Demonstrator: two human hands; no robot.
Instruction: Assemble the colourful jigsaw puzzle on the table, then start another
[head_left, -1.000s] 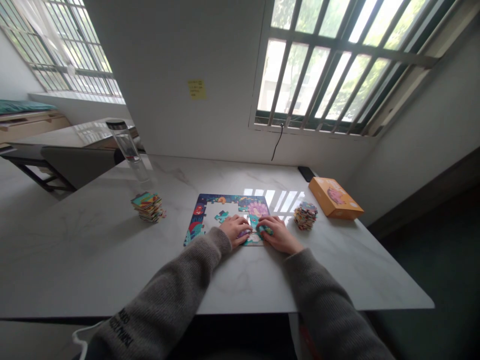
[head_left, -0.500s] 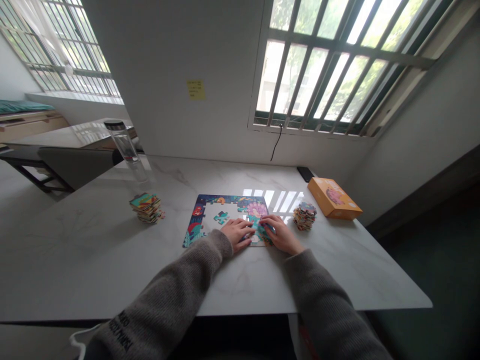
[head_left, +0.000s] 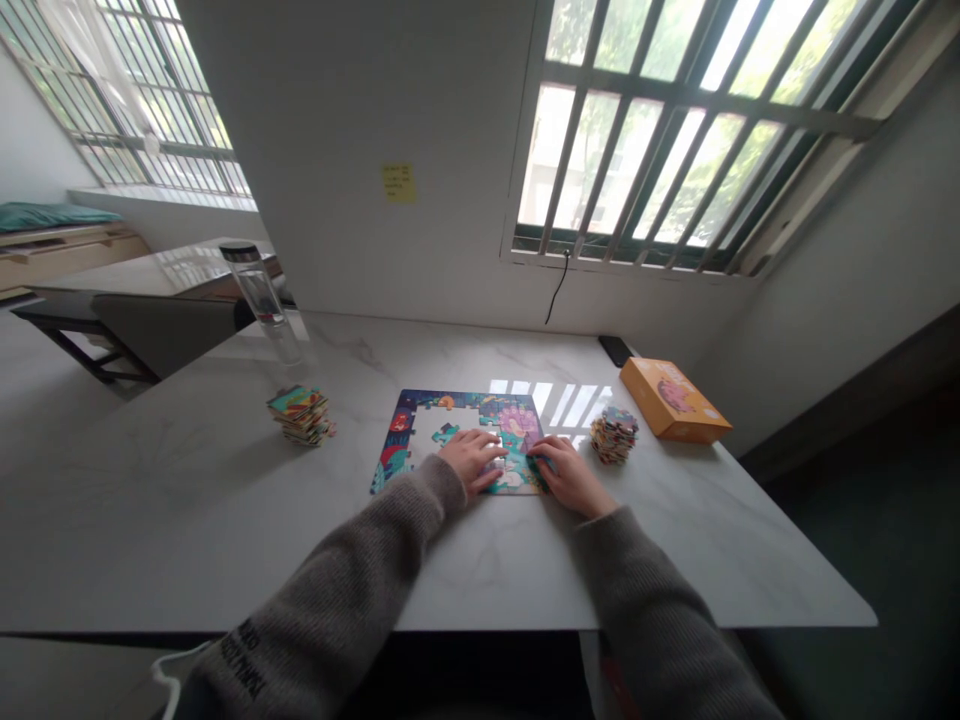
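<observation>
1. In the middle of the desk (head_left: 480, 575) lies the puzzle (head_left: 390, 458), flat, with a dark, colourful border on its left and far sides and joined pieces in pink and green on its right part. Inside the border there is a pale area, and in it lies a loose teal piece (head_left: 445, 433).
2. Over the near part of the puzzle rests the left hand (head_left: 469, 461), with the back turned up. Its fingers are moderately spread, with gaps between them, and they point to the right, touching the puzzle; I see nothing gripped in them.
3. At the right edge of the puzzle is the right hand (head_left: 568, 474), with bent fingers and a rather narrow shape. Its fingertips touch the green part there; whether they pinch a piece, I cannot tell, because the fingers cover this place.
4. To the left of the puzzle, well apart from it, stands an uneven left stack (head_left: 298, 415) of cardboard pieces.
5. To the right, near the right hand, stands a similar right stack (head_left: 614, 436). Behind it and further right lies an orange box (head_left: 673, 398), with a black phone (head_left: 616, 350) just beside its far end.
</observation>
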